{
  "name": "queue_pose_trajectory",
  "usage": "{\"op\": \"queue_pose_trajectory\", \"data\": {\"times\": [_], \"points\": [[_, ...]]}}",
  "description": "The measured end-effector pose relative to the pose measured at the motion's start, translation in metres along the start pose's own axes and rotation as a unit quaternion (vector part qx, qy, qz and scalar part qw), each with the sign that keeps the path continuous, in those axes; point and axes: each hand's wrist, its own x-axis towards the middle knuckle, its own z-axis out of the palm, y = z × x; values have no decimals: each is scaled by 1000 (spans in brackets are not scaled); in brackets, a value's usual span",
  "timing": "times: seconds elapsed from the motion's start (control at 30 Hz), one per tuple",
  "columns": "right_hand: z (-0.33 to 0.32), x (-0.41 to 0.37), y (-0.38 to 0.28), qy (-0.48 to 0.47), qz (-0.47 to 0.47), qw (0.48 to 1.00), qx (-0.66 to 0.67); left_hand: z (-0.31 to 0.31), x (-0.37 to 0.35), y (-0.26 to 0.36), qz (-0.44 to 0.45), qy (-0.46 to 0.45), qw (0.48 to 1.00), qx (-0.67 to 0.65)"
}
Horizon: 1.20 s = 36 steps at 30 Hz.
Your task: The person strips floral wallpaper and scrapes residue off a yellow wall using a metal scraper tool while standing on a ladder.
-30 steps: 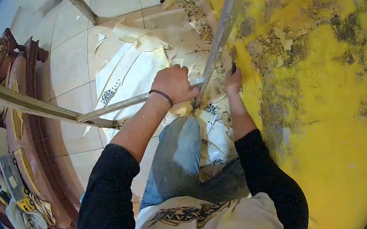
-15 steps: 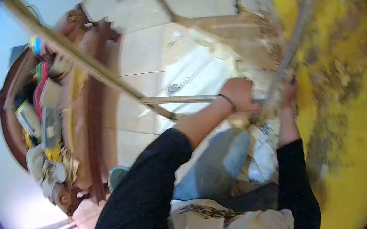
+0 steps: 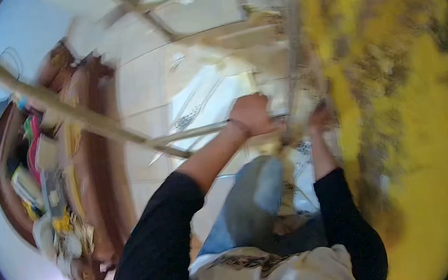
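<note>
A pale, ladder-like frame (image 3: 87, 117) of long legs joined by rungs fills the view ahead of me. My left hand (image 3: 251, 114), with a dark band at the wrist, is closed round one rung (image 3: 195, 133) close to the right leg (image 3: 291, 36). On the far side of that leg, my right hand (image 3: 320, 118) is closed at the frame beside the wall; its fingers are blurred. Both arms reach forward in black sleeves, above my bent knee in faded jeans (image 3: 253, 198).
A stained yellow wall (image 3: 423, 171) with peeling patches rises close on the right. To the left stands a carved brown wooden bench (image 3: 96, 172) piled with assorted items. White printed sheets (image 3: 205, 100) lie on the tiled floor (image 3: 142, 88) under the frame.
The frame, both hands and the surroundings have shifted left in view, with more of the yellow wall showing. The right leg now looks more upright. The left hand keeps its hold on the rung.
</note>
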Motion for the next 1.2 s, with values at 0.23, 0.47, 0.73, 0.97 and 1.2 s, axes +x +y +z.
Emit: {"op": "queue_pose_trajectory", "data": {"times": [0.23, 0.47, 0.73, 0.97, 1.2], "points": [[-28, 30, -31, 9, -64, 996, 65, -10, 0, 12, -27, -8, 999, 29], [-33, 27, -43, 49, -51, 992, 108, -9, 0, 10, -35, -8, 999, 40], [-8, 34, -43, 13, 11, 997, 70, -16, 2, 15, -39, -18, 998, 35], [14, 95, -50, 56, -83, 990, 102, -13, 3, 14, -39, -26, 997, 54], [-86, -92, -17, 36, 139, 974, 176, -13, 4, 14, -33, -32, 997, 54]]}}
